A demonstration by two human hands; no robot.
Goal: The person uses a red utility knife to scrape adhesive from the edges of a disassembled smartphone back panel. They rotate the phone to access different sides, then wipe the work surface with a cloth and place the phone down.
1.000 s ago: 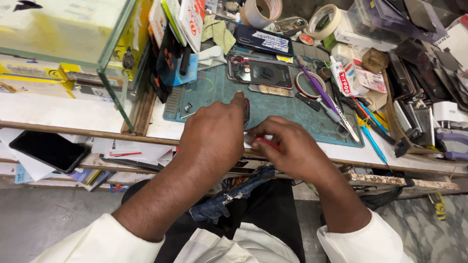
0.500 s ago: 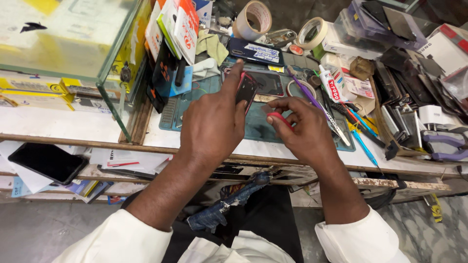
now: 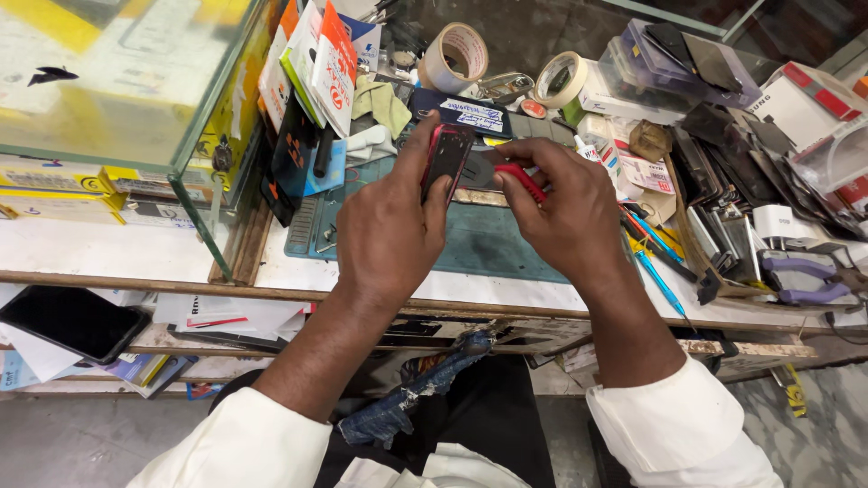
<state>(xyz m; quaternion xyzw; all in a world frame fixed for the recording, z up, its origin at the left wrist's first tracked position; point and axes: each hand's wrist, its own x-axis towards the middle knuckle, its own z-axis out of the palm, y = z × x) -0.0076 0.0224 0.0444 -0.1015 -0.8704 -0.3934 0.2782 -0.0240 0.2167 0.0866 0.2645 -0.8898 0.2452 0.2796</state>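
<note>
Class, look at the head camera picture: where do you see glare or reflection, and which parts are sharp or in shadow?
Head view: pale yellow reflections wash over the glass case; the left hand, right hand and red-edged phone are evenly lit and sharp; the space under the bench edge lies in shadow.

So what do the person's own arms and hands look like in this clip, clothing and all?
Both hands, the left hand and the right hand, are bare: no gloves, and no rings or watch that I can see. The forearms are uncovered, with loose white fabric sleeves pushed up towards the elbows. No cables or markings show.
</note>
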